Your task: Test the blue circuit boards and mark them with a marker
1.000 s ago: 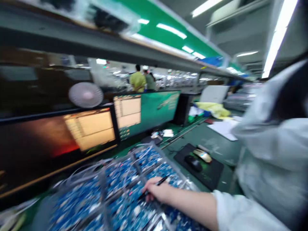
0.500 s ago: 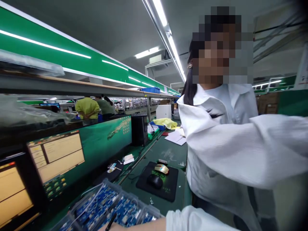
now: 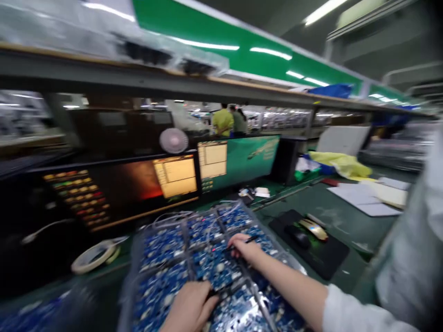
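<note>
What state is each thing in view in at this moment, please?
Blue rectangular circuit boards, packed side by side
Right hand, closed on a slim black pen
Left hand, curled, resting on them
Wide flat monitor, switched on, showing yellow windows
Black plastic computer mouse, lying on a black mat
Crumpled yellow cloth, heaped in a pile

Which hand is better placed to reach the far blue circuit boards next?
Probably the right hand: it holds a black pen close to the farther blue circuit boards, while the left hand lies back over the nearer boards.
</note>
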`<state>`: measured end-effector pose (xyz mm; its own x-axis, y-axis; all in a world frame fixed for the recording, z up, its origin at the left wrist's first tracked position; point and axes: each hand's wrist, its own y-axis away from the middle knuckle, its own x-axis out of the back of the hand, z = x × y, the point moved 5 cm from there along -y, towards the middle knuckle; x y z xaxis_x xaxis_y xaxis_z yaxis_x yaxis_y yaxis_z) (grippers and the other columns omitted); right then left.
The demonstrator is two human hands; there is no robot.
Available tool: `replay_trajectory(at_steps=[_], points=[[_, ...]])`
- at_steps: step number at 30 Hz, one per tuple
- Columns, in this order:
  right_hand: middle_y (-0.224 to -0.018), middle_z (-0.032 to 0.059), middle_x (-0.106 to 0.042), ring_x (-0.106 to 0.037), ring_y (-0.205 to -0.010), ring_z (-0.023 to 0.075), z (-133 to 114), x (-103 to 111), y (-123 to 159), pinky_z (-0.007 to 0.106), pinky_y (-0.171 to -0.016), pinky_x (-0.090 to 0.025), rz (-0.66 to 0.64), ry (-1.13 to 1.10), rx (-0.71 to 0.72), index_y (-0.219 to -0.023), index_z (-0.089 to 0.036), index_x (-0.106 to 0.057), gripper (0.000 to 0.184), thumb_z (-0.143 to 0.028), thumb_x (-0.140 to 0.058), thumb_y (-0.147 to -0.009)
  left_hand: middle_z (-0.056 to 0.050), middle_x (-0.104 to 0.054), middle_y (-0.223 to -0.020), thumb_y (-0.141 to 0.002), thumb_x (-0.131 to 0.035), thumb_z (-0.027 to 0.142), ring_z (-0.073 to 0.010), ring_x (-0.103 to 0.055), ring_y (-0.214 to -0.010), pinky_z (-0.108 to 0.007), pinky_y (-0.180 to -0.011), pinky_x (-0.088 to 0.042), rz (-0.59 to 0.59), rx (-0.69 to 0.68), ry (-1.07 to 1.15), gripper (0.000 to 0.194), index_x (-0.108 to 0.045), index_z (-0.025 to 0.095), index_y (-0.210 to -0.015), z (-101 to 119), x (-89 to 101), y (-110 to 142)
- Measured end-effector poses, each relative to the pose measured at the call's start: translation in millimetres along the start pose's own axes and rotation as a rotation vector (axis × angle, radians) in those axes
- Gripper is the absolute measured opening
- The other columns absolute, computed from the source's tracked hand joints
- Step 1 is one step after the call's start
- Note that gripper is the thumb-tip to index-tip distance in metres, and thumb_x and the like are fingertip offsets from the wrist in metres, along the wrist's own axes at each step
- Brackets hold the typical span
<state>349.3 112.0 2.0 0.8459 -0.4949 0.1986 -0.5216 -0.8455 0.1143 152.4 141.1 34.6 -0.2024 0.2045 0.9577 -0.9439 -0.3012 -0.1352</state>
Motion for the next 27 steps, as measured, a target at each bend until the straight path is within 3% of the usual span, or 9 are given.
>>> replay_trajectory(at_steps=[5,12,20,27], points=[[-0.061,-0.0035,-0.053,-0.049,-0.054,0.0093,-12,8,-27,0.02,-0.051,-0.037,0.032,0.111,0.128,-0.08,-0.018,-0.048,0.017,-0.027,-0.039,-0.069,-0.004,-0.056,-0.073,-0.083,-0.038,0.034,-0.0191,-0.052,-0.068,-0.03,-0.061,-0.039,-0.104,0.014,-0.038,0.02,-0.048,0.018,-0.076,4,0.1,-6],[-0.068,-0.0005,-0.058,-0.054,-0.065,0.0132,-16,-5,-69,0.023,-0.059,-0.041,0.048,0.277,0.187,-0.074,-0.017,-0.053,0.017,-0.031,-0.048,-0.064,-0.002,-0.055,-0.072,-0.083,-0.036,0.037,-0.0175,-0.049,-0.064,-0.028,-0.058,-0.036,-0.102,-0.056,0.036,0.022,-0.046,0.018,-0.077,1,-4.6,-3],[-0.071,0.0003,-0.06,-0.056,-0.068,0.0145,-2,-17,-76,0.025,-0.063,-0.042,0.046,0.35,0.175,-0.074,-0.018,-0.055,0.021,-0.036,-0.046,-0.068,-0.002,-0.055,-0.072,-0.082,-0.04,0.038,-0.0177,-0.05,-0.065,-0.029,-0.059,-0.036,-0.161,-0.057,0.087,0.021,-0.047,0.019,-0.077,-1,-5.9,-7],[-0.073,-0.0009,-0.06,-0.055,-0.069,0.0132,-7,-20,-73,0.024,-0.063,-0.042,0.016,0.384,0.16,-0.074,-0.019,-0.057,0.02,-0.036,-0.047,-0.068,-0.001,-0.055,-0.07,-0.081,-0.04,0.04,-0.0177,-0.05,-0.064,-0.029,-0.059,-0.036,-0.161,-0.054,0.102,0.023,-0.047,0.019,-0.076,-1,-6.9,-8]])
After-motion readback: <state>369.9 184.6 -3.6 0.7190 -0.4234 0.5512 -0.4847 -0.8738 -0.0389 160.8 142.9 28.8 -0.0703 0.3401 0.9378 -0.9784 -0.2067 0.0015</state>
